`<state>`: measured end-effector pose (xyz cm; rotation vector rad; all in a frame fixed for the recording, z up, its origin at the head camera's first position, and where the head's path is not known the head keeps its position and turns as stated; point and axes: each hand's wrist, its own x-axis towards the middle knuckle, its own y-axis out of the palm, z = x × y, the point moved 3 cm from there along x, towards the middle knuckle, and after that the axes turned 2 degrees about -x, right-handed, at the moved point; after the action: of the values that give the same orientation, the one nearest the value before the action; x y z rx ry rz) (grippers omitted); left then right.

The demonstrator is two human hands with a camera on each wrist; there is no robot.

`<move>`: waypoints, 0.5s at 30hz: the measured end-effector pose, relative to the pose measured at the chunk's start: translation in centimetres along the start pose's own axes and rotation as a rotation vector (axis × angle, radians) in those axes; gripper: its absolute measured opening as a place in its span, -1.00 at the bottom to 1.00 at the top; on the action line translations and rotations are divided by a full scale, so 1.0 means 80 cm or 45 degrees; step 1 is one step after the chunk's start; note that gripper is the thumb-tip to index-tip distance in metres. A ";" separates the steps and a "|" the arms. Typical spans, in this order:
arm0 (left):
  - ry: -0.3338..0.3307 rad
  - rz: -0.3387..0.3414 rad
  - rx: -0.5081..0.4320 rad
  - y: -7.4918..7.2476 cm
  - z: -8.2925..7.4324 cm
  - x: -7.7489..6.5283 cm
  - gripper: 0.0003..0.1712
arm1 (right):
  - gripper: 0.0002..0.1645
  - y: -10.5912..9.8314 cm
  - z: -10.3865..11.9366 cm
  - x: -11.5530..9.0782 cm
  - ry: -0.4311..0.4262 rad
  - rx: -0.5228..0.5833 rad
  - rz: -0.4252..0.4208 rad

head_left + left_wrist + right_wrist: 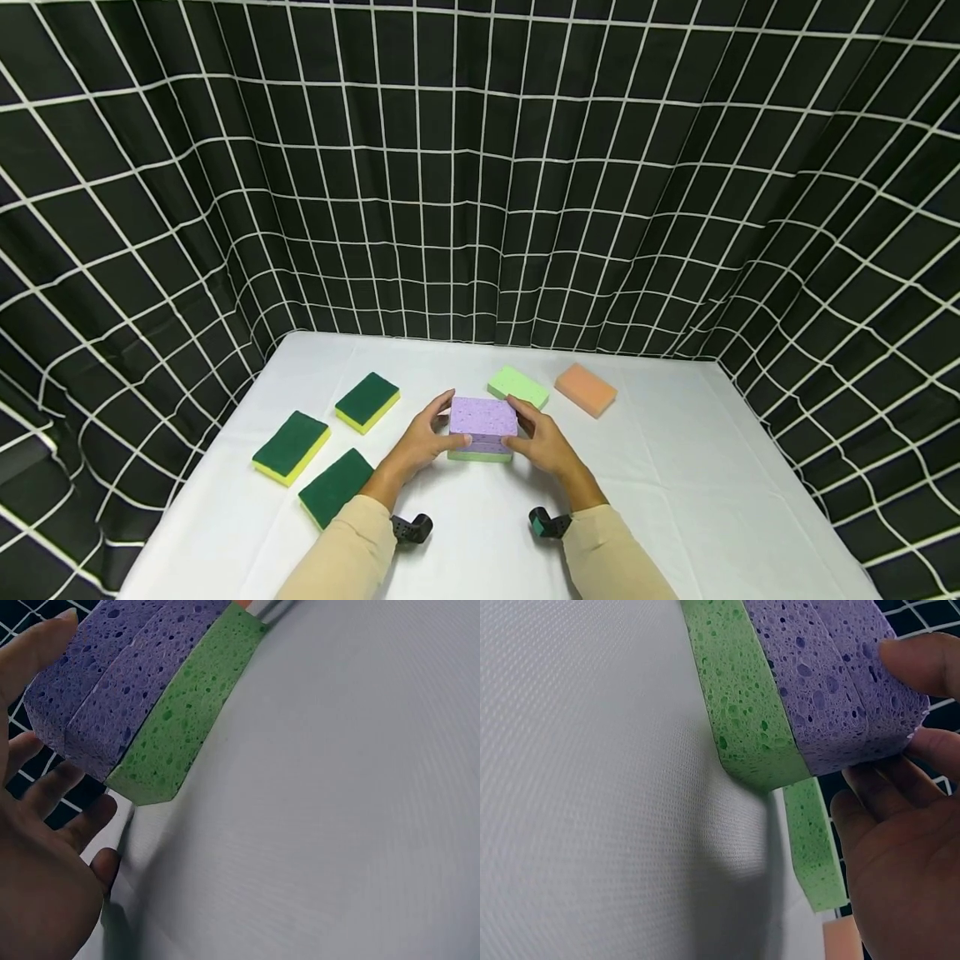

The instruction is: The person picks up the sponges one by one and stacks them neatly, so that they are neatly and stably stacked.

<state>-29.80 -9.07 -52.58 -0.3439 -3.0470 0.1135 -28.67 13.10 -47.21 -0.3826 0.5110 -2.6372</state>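
Three sponges form a stack in the middle of the white table. At its base lies a green sponge [480, 457], under a lower purple sponge [146, 694] with an upper purple sponge [483, 410] lined up on top. My left hand [418, 440] grips the upper purple sponge at its left end, thumb on the near side. At the opposite end my right hand [552, 446] holds the same sponge, its thumb [922, 664] in front and fingers curled round behind. Lower down, the green sponge's near face shows uncovered in both wrist views.
Behind the stack lie a second green sponge [519, 387] and an orange sponge [586, 389]. On the left are three yellow sponges with dark green tops [367, 399] [292, 447] [336, 485], the nearest partly behind my left forearm. A black gridded curtain [480, 208] surrounds the table.
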 end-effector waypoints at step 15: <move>0.046 0.006 -0.023 0.000 -0.034 -0.014 -0.15 | -0.12 -0.005 0.007 -0.002 -0.016 0.011 -0.011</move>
<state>-28.50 -9.17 -49.95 -0.3507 -3.0135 0.0789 -28.50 13.31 -46.61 -0.3988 0.4945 -2.6427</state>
